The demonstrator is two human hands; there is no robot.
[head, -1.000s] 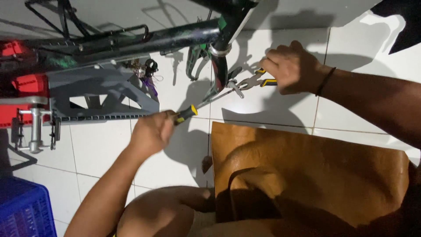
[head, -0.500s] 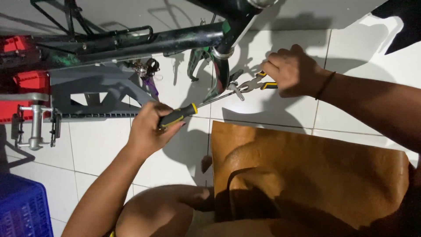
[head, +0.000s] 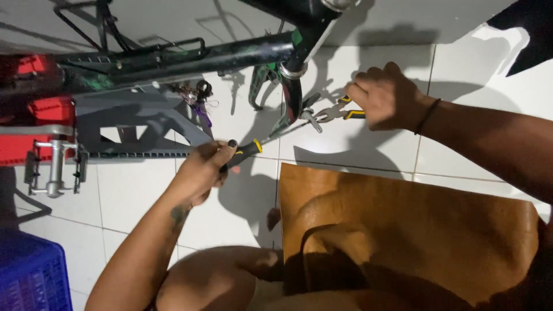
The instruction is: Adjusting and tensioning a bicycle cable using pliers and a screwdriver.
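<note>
The black tubular metal bicycle frame [head: 230, 55] showed green scuffs. The screwdriver [head: 245, 152] had a black-and-yellow handle, as did the silver-nosed pliers [head: 337, 109]. At nine o'clock sat a red plastic box [head: 34, 124]; at seven, a blue lattice crate [head: 29, 276]. The brown cardboard sheet [head: 403, 224] lay on white floor tiles [head: 132, 196].

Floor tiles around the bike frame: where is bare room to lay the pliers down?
Bare white tiles lie between the left hand, the grey stand and the blue crate. More show right of the right hand, above the forearm. It is crowded under the frame by the pliers and screwdriver.
</note>
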